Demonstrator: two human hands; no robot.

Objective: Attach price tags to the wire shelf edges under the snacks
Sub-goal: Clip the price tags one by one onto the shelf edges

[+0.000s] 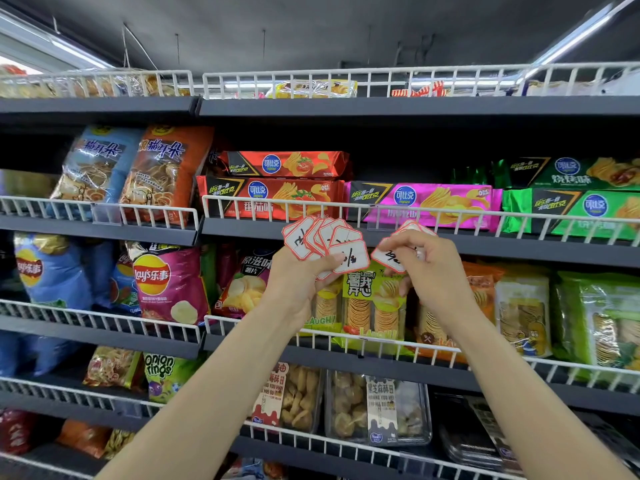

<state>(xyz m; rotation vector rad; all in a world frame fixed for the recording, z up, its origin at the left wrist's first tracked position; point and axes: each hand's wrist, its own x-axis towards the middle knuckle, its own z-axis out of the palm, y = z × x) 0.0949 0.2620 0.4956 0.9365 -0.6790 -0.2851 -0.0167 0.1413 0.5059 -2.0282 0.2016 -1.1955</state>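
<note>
My left hand holds a fanned stack of white price tags with red borders and black handwriting. My right hand pinches a few more price tags, one facing me and others behind the fingers. Both hands hover in front of the white wire shelf edge that runs under the red, pink and green chip packs. A clear tag holder hangs on that wire just above my right hand. The hands are apart and neither touches the wire.
Several dark shelves with white wire fronts carry snack bags. Lay's bags sit at lower left, stacked crisp packs behind my hands, clear boxes of snacks below. Another clear holder hangs on the left wire edge.
</note>
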